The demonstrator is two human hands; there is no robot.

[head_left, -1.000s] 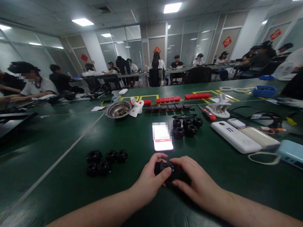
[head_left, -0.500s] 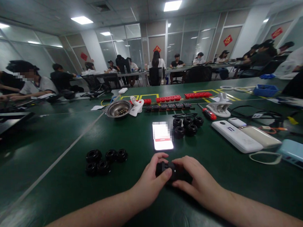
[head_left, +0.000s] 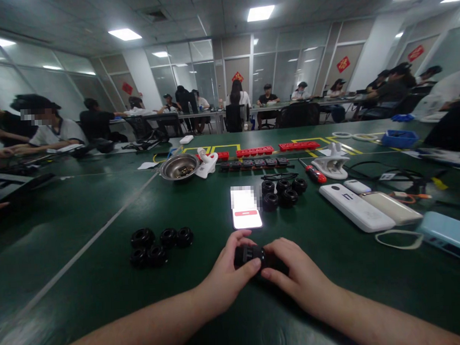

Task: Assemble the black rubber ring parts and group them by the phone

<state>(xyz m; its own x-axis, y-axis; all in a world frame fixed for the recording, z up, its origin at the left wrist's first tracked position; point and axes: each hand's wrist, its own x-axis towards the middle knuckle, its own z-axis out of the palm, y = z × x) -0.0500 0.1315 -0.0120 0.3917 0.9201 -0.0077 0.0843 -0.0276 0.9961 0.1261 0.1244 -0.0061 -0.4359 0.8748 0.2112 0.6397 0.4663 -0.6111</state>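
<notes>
My left hand grips a black ribbed cylindrical part, with the thumb along its near side and the fingers behind it. At the part's right end, the curled thumb and forefinger of my right hand close around it; the contact itself is partly hidden. Beyond both hands lies a phone with a lit screen. Several black ring-shaped parts stand in a group to the left, and another group of black ring-shaped parts sits right of the phone.
Farther back are a metal bowl with small brass-coloured pieces, a white stand, red trays and a black strip. To the right lie a screwdriver, a white power bank and a light-blue device. Other people sit around.
The black part has turned slightly in my hands, so more of its ribbed side shows. My right fingers have shifted a little at its end. The view has moved slightly.
</notes>
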